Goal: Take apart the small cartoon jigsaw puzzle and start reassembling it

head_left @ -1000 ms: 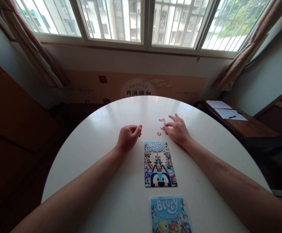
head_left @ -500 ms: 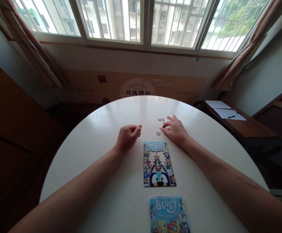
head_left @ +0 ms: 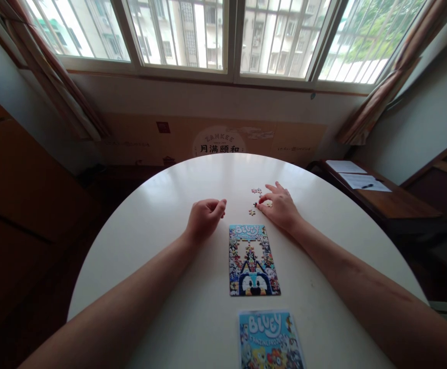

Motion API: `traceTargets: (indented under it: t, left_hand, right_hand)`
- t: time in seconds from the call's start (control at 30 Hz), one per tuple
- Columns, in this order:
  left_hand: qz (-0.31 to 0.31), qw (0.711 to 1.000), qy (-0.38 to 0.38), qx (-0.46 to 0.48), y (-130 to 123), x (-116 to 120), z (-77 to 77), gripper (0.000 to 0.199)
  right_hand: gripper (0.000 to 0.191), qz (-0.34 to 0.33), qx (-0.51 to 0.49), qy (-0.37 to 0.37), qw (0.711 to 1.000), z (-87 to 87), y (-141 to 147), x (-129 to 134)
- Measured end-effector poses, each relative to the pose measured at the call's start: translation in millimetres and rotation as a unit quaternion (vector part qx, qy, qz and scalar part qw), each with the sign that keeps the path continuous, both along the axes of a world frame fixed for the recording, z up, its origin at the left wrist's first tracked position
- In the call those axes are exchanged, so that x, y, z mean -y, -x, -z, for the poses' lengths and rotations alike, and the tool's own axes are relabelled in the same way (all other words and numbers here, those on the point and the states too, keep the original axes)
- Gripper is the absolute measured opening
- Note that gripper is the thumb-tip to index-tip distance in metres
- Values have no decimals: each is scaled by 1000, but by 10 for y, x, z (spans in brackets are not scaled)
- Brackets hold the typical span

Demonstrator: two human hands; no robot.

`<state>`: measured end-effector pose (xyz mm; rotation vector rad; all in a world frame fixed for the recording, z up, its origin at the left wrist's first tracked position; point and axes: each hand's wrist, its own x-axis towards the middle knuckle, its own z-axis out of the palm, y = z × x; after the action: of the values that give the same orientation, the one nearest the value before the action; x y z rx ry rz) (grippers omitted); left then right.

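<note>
on the white bench [head_left: 131,225], my right hand [head_left: 280,206] seems to pinch a small dark piece [head_left: 255,204] near other loose pieces [head_left: 251,212], while my left hand [head_left: 205,216] is curled up, apart from it. the gappy puzzle [head_left: 255,266] lies flat between my arms. i think i'm picking a piece, so next needs a gentle lift and turn.

Whether the right hand [head_left: 281,207] pinches the puzzle piece [head_left: 255,204] at its fingertips is too small to tell, the left hand [head_left: 204,218], left of that grip, hides its palm, and on the grip's near side the bottom edge crops the picture card [head_left: 270,339].
</note>
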<state>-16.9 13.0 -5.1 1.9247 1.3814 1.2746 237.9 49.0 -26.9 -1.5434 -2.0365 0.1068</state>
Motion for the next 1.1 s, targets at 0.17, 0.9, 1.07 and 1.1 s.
traceTargets:
  t: [0.17, 0.9, 1.07, 1.1]
  left_hand:
    - [3, 1000, -8, -9, -3, 4, -2, 45]
    - [201, 931, -94, -289, -89, 132, -93, 46]
    - [200, 935, -112, -271, -90, 140, -91, 25]
    - [198, 937, -118, -263, -88, 138, -87, 15]
  right_hand:
    - [9, -44, -134, -17, 990, -54, -36, 13]
    - [13, -212, -191, 286, 915, -393, 107, 817]
    - [19, -218, -177, 267, 922, -309, 114, 774]
    - [19, -215, -169, 261, 926, -298, 116, 774]
